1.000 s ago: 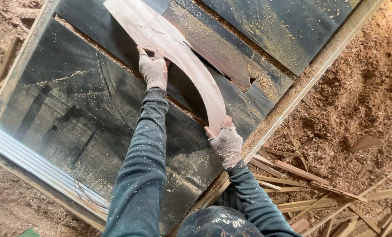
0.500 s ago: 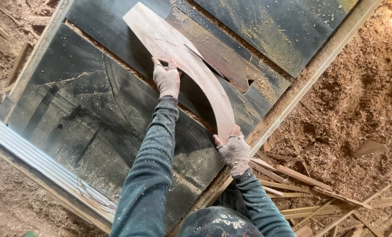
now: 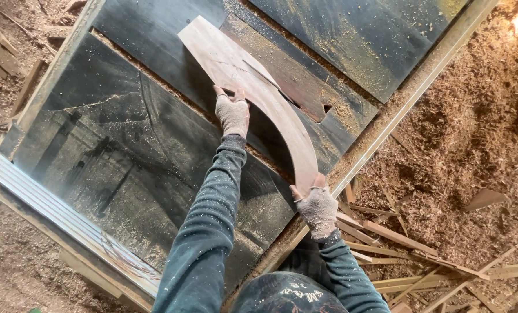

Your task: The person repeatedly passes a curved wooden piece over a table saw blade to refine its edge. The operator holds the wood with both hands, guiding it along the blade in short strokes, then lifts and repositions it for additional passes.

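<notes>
curved wooden board [image 3: 253, 87], pale brown, flat on dark saw table [image 3: 96, 150] | left hand [image 3: 233, 113] gloved, fingers pressed on board | right hand [image 3: 318, 207] gripping near end | no labels visible

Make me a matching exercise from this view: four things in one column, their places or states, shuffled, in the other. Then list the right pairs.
Things
1. left hand
2. right hand
3. curved wooden board
4. sawdust heap

Places or states
A. covers the ground right of the table
B. grips the board's near end at the table edge
C. lies flat across the dark table top
D. presses on the board's inner curve, mid-table

Pairs: 1-D, 2-B, 3-C, 4-A
</notes>
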